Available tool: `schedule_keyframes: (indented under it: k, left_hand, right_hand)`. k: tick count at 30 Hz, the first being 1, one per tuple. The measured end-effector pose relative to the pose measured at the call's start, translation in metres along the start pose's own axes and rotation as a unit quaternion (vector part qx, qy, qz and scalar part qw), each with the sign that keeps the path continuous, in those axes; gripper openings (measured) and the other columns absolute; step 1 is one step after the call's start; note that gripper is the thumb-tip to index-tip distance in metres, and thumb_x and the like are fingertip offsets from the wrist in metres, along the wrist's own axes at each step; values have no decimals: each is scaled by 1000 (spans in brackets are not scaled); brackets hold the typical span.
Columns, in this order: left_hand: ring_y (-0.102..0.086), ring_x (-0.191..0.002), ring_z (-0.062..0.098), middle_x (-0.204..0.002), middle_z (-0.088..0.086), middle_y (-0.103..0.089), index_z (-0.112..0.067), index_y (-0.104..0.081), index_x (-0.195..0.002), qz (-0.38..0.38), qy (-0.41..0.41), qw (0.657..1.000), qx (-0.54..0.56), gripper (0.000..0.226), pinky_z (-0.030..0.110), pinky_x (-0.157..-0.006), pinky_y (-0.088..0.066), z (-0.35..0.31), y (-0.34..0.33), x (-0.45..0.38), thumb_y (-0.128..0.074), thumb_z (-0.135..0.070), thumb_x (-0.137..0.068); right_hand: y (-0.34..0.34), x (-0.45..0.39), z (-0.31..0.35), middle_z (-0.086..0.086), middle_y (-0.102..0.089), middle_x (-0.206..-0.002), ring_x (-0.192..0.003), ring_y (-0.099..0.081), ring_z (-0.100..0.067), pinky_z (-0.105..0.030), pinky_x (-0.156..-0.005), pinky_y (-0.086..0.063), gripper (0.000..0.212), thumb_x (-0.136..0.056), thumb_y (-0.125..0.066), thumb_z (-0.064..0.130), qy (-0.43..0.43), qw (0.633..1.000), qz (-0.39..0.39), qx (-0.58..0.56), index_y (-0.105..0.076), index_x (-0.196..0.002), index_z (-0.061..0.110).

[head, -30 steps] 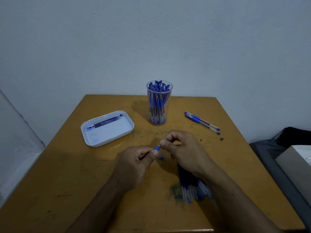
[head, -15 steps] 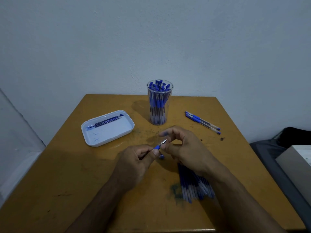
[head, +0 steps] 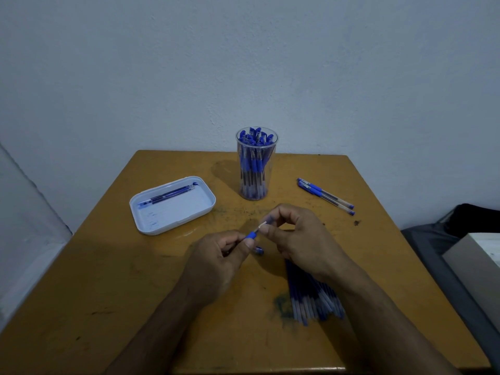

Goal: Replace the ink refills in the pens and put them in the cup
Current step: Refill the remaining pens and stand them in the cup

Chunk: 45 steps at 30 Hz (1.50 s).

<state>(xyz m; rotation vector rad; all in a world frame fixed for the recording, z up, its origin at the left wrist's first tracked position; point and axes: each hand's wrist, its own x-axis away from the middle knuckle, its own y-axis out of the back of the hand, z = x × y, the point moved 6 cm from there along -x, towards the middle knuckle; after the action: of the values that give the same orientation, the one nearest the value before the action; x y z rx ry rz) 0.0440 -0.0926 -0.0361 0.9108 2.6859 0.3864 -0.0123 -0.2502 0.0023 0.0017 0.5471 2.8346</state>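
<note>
the pen (head: pixel 251 235) is held low over the middle of the surface (head: pixel 108 280), its blue grip pinched in the left hand (head: pixel 216 262), likely to steady the barrel. the right hand (head: pixel 303 239) pinches the pale tip end (head: pixel 262 226), probably working it off to reach the refill. fresh refills (head: pixel 311 296) lie under the right wrist, within reach. the cup (head: pixel 256 163) of pens stands behind, the tray (head: pixel 173 205) left.

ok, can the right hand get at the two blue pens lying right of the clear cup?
Probably not yet: the path over the wooden table to the two blue pens looks clear, but the right hand is pinching the tip of the pen the left hand grips.
</note>
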Motion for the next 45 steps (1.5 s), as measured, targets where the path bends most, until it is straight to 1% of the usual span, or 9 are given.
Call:
schedule_keyframes:
  k: [3, 7, 10, 15, 34, 37, 40, 42, 45]
  left_hand:
    - [-53, -55, 7, -60, -1, -61, -23, -74, -106, 1, 25, 1000, 17, 21, 25, -57, -44, 5, 2, -1, -56, -32, -101]
    - [-49, -48, 16, -71, 8, -70, -23, -61, -117, -16, 42, 996, 74, 15, 30, -49, -43, 4, 14, -4, -55, -20, -104]
    - [-50, -48, 22, -82, 10, -75, -20, -58, -118, -37, 40, 994, 95, 15, 27, -46, -43, -2, 24, -5, -54, -17, -104]
    - [-52, -48, 22, -84, 8, -75, -24, -66, -118, -79, 48, 991, 97, 19, 26, -46, -44, 4, 30, -4, -60, -18, -101]
    - [-55, -52, 17, -82, 5, -75, -25, -72, -120, -71, 42, 994, 65, 25, 27, -53, -49, 11, 25, -1, -65, -18, -97]
    - [-54, -50, 15, -81, 5, -75, -25, -73, -119, -68, 43, 994, 78, 24, 25, -51, -47, 10, 23, 0, -66, -18, -97]
    - [-53, -49, 14, -81, 6, -75, -26, -73, -117, -53, 36, 994, 87, 23, 24, -49, -45, 7, 18, 2, -67, -18, -96]
    - [-53, -48, 14, -80, 6, -75, -27, -73, -116, -45, 27, 995, 86, 24, 25, -49, -46, 5, 13, 3, -66, -18, -95]
    - [-53, -48, 13, -81, 7, -75, -25, -73, -116, -43, 16, 995, 90, 24, 26, -48, -46, 4, 9, 3, -66, -17, -95]
  right_hand:
    - [9, 0, 3, -1, -62, -81, -55, -48, -22, -36, -55, -43, 7, -97, -68, 20, 19, 998, -53, -36, -69, -90, 19]
    - [19, 2, 8, 6, -66, -84, -69, -59, -7, -28, -63, -51, 8, -95, -70, 28, 51, 989, -126, 64, -69, -86, 27]
    - [4, 7, 14, 12, -64, -86, -76, -57, -1, -15, -63, -43, 7, -94, -71, 29, 50, 979, -80, 183, -68, -88, 30]
    - [-33, 15, 8, 9, -53, -102, -90, -53, -7, -26, -76, -52, 15, -97, -63, 33, 53, 940, 1, 338, -71, -110, 28]
    - [-41, 18, -2, 7, -55, -104, -91, -55, -9, -30, -81, -55, 24, -99, -61, 38, 18, 914, 48, 402, -72, -115, 24]
    - [-26, 15, 5, 10, -65, -97, -86, -59, -5, -26, -77, -55, 19, -100, -60, 35, 34, 944, 5, 328, -74, -111, 26]
    - [-6, 13, 4, 3, -73, -85, -61, -58, -4, -21, -51, -47, 16, -101, -61, 31, -10, 998, -64, 12, -76, -105, 26]
    - [-6, 14, -1, -4, -74, -84, -51, -52, -11, -23, -40, -38, 15, -99, -64, 26, -56, 985, -74, -146, -76, -106, 20]
    - [-9, 13, -4, -6, -73, -82, -50, -50, -15, -24, -37, -37, 13, -97, -66, 20, -53, 979, -104, -166, -77, -104, 15]
